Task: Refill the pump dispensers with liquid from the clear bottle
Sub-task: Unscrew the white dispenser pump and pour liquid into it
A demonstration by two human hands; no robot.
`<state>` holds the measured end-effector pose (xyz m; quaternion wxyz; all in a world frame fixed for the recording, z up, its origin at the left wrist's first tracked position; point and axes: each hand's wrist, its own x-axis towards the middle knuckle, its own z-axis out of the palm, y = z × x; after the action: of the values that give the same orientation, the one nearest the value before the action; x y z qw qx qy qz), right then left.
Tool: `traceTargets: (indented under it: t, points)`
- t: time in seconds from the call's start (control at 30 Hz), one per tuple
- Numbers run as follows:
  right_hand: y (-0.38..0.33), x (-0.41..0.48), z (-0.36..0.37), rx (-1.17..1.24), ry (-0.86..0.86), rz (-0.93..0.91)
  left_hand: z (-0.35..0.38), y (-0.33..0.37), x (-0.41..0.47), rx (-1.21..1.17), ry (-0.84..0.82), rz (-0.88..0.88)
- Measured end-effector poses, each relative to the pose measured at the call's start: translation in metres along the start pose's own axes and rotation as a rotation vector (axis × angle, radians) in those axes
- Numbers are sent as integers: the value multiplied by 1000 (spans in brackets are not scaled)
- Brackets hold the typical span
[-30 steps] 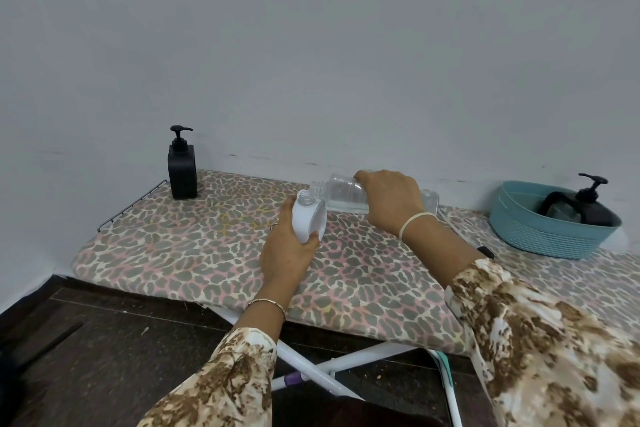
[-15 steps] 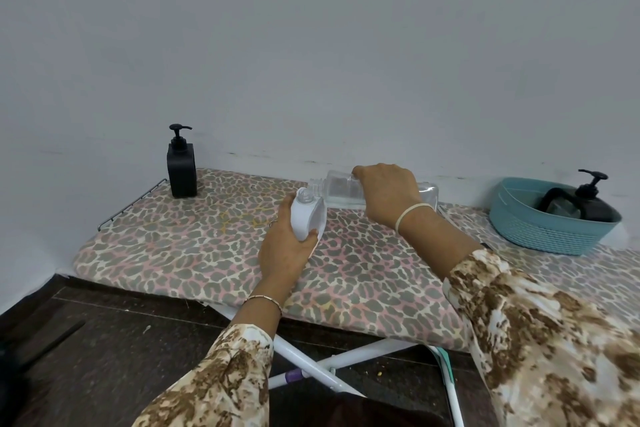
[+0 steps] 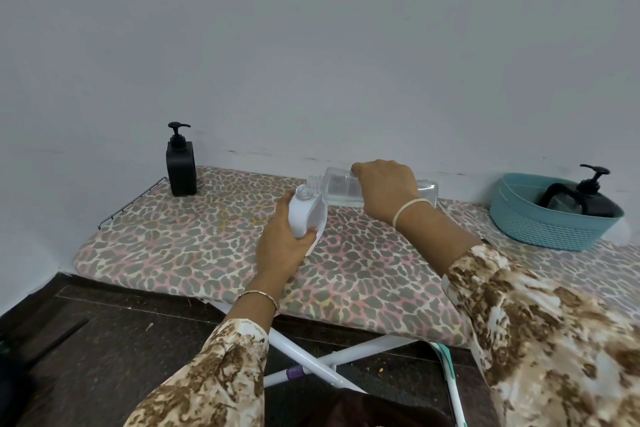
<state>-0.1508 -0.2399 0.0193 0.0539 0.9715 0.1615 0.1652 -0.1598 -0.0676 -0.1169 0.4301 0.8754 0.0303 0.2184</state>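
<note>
Left hand: the left hand (image 3: 280, 246) has its fingers and thumb curled round the white dispenser bottle (image 3: 305, 218), gripping the lower body from the 7 o'clock side.
White dispenser bottle: it has no pump on it. It leans slightly toward 1 o'clock, with its open neck at the top, and is held over the middle of the ironing board (image 3: 180, 243).
Right hand: the right hand (image 3: 388, 191) is closed over the clear bottle (image 3: 337, 185), fingers wrapped over its top (a pale band sits on that wrist).
Clear bottle: it lies almost level, with its base toward 3 o'clock and its threaded mouth toward 9 o'clock. The mouth is right at the white bottle's neck. Clear liquid shows in its lower side, but it cannot be told whether any is running out.
Black pump dispenser: the black pump dispenser (image 3: 180, 166) stands upright with its pump on, at 10 o'clock from the hands. It is near the far end of the board, against the wall and well apart from the hands.
Basket: the teal basket (image 3: 547, 229) sits at 3 o'clock on the board (near the right edge of the view).
Second black dispenser: the second black dispenser (image 3: 597, 199) lies tilted inside the basket with its pump head sticking up above the rim.
Ironing board: it has a leopard-print cover and white crossed legs standing on the dark floor (image 3: 104, 340).
Sleeves: both arms wear a brown-and-cream patterned fabric.
</note>
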Motion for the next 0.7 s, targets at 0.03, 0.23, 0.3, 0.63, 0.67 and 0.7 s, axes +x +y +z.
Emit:
traceTargets:
  t: [0.03, 0.23, 0.3, 0.63, 0.67, 0.7]
  points:
    - [0, 0, -1, -3, -3, -1, -1, 0, 0, -8, -6, 5]
    - [-2, -2, -6, -13, -25, -8, -4, -2, 2, -65, -48, 10]
    - [-3, -2, -7, -18, -33, -11, -4, -3, 3, -82, -62, 6]
    - [-5, -2, -10, -58, -43, -21, -7, -5, 5, -138, -106, 11]
    - [-5, -2, -10, -60, -42, -21, -7, -5, 5, -140, -109, 11]
    - [-6, -2, -11, -60, -42, -20, -7, -5, 5, -144, -112, 10]
